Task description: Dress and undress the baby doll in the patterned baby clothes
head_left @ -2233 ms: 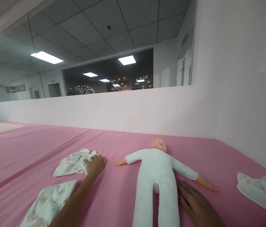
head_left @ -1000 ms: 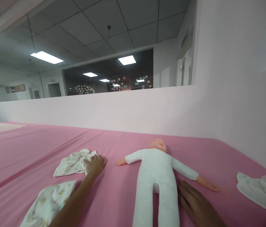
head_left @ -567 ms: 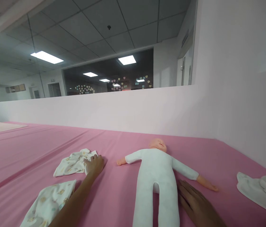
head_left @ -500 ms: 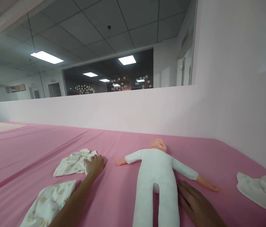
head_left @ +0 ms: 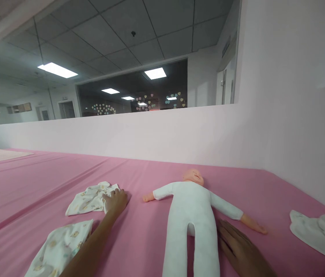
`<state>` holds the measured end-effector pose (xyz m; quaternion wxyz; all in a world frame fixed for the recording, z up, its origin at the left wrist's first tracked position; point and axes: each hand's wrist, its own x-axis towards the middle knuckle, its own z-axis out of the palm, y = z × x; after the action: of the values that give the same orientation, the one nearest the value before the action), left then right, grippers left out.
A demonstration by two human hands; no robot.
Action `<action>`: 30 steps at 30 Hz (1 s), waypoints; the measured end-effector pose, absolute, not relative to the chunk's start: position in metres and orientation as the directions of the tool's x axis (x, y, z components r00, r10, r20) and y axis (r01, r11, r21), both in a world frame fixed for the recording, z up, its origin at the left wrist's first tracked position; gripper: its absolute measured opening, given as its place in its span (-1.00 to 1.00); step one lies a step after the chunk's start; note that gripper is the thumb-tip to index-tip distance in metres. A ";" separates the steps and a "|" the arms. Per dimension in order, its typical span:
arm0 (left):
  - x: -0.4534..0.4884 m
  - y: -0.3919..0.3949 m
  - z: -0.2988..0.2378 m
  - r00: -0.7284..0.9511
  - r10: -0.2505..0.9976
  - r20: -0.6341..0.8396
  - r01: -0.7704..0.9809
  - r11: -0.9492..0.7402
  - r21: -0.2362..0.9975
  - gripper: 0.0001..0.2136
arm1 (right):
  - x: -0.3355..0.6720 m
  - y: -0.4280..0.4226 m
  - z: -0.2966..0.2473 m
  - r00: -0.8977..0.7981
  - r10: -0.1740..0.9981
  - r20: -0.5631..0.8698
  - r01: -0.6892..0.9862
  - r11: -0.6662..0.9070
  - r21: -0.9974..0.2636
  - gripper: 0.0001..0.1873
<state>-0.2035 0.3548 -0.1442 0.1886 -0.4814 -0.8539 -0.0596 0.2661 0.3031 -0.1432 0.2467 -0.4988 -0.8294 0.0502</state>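
A baby doll point(head_left: 191, 206) with a white cloth body lies on its back, its arms spread and its head toward the wall. My left hand point(head_left: 116, 201) is on the right end of a folded white baby garment point(head_left: 89, 200) with a small print, fingers curled onto the cloth. Under my left forearm's side lies a second printed baby garment point(head_left: 60, 248). My right hand point(head_left: 239, 246) rests flat beside the doll's right-hand side in view, fingers stretched out and holding nothing. The doll's feet are cut off by the lower edge.
A pink sheet point(head_left: 139, 238) with some creases covers the surface. White cloth point(head_left: 319, 232) lies at the far right. At the far left is a pale mat point(head_left: 3, 156) with a partly seen object. A white wall point(head_left: 156, 134) with a large window stands behind.
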 end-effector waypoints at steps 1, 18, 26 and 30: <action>-0.204 0.355 -0.144 -0.466 0.799 0.380 0.844 0.531 -0.081 -0.62 | 0.266 0.304 -0.144 -0.380 0.852 0.361 0.802 0.498 -0.330 -0.51; -0.208 0.358 -0.150 -0.464 0.800 0.380 0.846 0.528 -0.079 -0.63 | 0.264 0.302 -0.140 -0.389 0.843 0.373 0.799 0.509 -0.319 -0.54; -0.207 0.359 -0.150 -0.470 0.796 0.381 0.845 0.531 -0.068 -0.62 | 0.266 0.305 -0.145 -0.386 0.848 0.364 0.804 0.503 -0.318 -0.54; -0.207 0.358 -0.149 -0.472 0.795 0.381 0.844 0.533 -0.066 -0.62 | 0.266 0.308 -0.147 -0.384 0.856 0.346 0.821 0.488 -0.296 -0.53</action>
<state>-0.2067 0.3580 -0.1489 0.1858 -0.4788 -0.8555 -0.0654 0.2663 0.3076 -0.1471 0.2312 -0.5047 -0.8309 0.0379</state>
